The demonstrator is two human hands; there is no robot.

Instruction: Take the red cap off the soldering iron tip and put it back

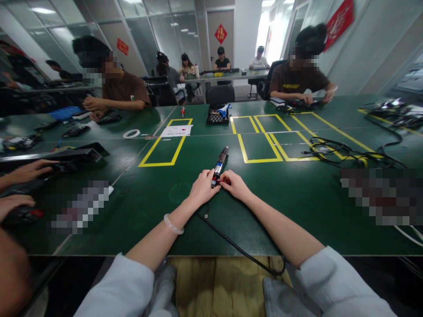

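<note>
A slim dark device (222,159) with blue and silver parts along its middle lies at an angle on the table, pointing away from me. My left hand (204,187) is closed around its near end from the left side. Against the same end, from the right, my right hand (235,185) is closed with its fingers pinched at something small and red (226,180), mostly hidden. A black cable (231,242) comes out below my left hand, carries a small loop near its top, and hangs over the table's front edge.
Yellow tape rectangles (261,160) mark the green table (155,193). Beyond are a black tray (213,115), a red screwdriver (183,111), a paper sheet (176,130) and a white tape roll (131,134). Tangled black cables (330,152) lie right. Co-workers sit opposite; another person's hands (23,174) are left.
</note>
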